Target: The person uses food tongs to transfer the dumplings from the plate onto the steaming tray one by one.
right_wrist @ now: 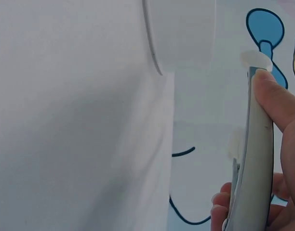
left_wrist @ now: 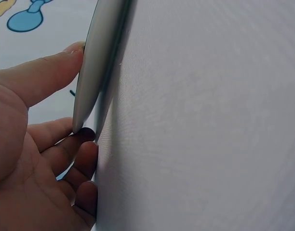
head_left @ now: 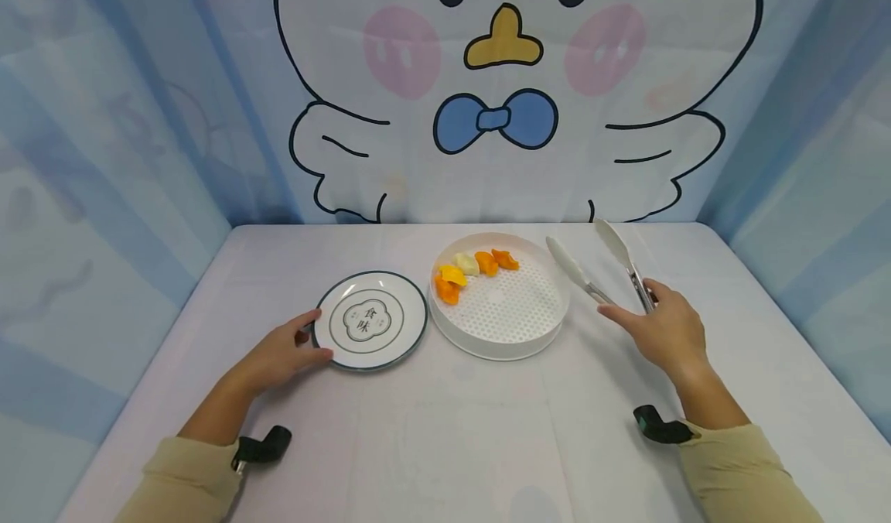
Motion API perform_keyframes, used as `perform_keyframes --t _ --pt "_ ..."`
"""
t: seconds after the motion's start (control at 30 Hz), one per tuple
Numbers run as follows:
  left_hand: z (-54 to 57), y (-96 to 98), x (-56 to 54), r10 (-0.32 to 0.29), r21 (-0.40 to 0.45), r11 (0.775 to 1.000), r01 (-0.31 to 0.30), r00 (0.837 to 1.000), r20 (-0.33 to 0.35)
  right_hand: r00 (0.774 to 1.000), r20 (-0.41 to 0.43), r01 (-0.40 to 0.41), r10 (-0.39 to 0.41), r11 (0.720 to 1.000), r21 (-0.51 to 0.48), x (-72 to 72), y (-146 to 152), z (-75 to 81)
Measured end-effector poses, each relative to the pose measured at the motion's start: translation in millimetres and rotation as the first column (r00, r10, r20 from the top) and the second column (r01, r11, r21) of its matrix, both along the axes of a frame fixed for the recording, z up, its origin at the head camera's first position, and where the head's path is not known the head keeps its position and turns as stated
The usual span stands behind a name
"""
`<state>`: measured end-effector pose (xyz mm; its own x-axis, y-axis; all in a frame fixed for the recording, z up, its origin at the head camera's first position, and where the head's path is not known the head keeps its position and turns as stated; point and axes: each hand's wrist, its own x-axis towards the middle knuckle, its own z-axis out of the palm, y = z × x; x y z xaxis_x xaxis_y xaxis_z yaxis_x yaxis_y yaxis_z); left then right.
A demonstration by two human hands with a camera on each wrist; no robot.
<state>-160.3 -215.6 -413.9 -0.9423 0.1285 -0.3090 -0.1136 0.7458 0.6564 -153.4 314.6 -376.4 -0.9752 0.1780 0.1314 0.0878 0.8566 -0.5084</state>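
My left hand (head_left: 278, 357) grips the left rim of a white plate (head_left: 402, 329) with a dark edge and printed characters. In the left wrist view, the thumb (left_wrist: 56, 72) lies against the plate and the other fingers are curled at its lower edge. Metal tongs (head_left: 634, 274) with pale tips are held by my right hand (head_left: 668, 333), their arms spread apart and nothing between the tips. They are raised to the right of a round white tray (head_left: 501, 350) with a perforated base. Several orange, yellow and pale food pieces (head_left: 486, 264) lie along its back left side.
A white cloth covers the table (head_left: 445, 446). Behind it hangs a curtain (head_left: 418, 175) with a cartoon figure, and blue patterned curtains (head_left: 90, 198) stand at both sides. The plate sits close to the tray's left side.
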Motion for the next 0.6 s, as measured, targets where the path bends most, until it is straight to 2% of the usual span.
perform_keyframes --t 0.6 --pt "-1.8 -0.6 0.1 -0.004 0.015 1.0 0.004 1.0 -0.017 0.997 -0.018 0.07 -0.069 0.996 0.062 17.7 15 -15.0"
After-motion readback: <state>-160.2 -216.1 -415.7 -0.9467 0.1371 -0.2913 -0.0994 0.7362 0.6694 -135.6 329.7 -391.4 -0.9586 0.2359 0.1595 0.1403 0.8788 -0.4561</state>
